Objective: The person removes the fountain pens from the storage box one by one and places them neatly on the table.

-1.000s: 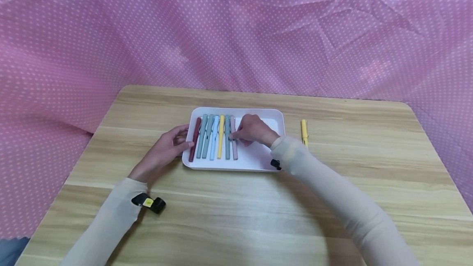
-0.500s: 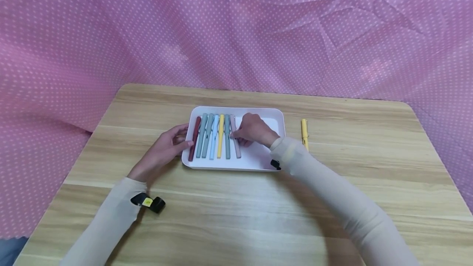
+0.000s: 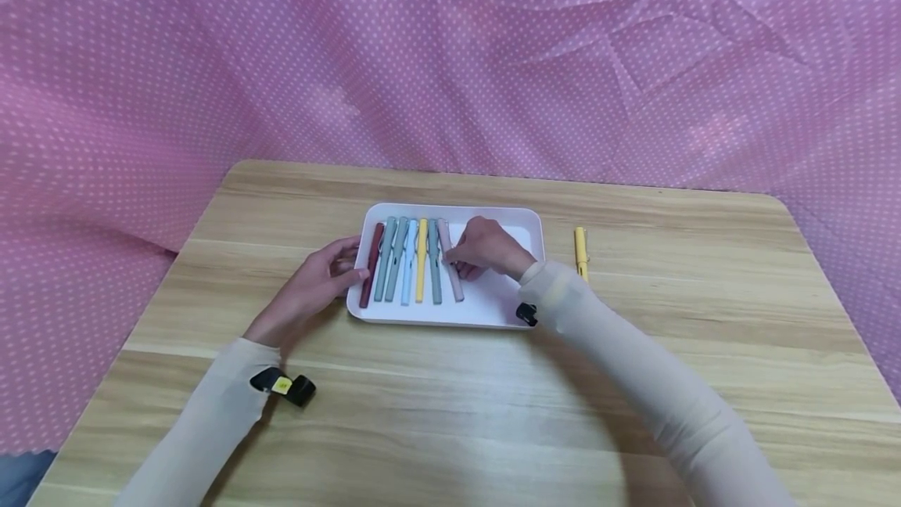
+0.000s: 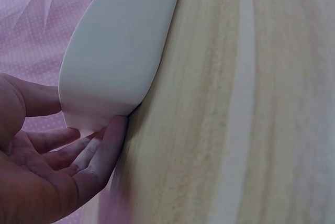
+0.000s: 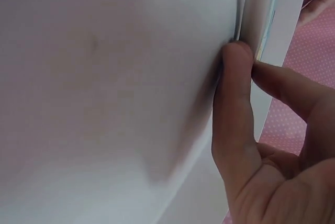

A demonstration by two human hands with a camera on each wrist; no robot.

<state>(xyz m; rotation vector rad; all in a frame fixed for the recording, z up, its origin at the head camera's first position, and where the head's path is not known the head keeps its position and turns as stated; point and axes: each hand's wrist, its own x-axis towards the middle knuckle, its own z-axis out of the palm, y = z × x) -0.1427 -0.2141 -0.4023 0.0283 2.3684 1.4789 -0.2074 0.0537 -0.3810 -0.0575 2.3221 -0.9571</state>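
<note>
The slim mauve plastic pen [image 3: 456, 282] tilted further; my right hand [image 3: 487, 246] pinches it, left hand [image 3: 313, 278] grips the shallow white tray [image 3: 489, 305]; slackening risks rolling.

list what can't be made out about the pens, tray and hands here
Head view: near end of the lone yellow pen, hidden by the right sleeve.
Head view: writing on the yellow label at the left wrist, too small.
Left wrist view: inside of the white tray, hidden by its outer wall.
Right wrist view: part of the lilac pen, hidden by the right hand.
</note>
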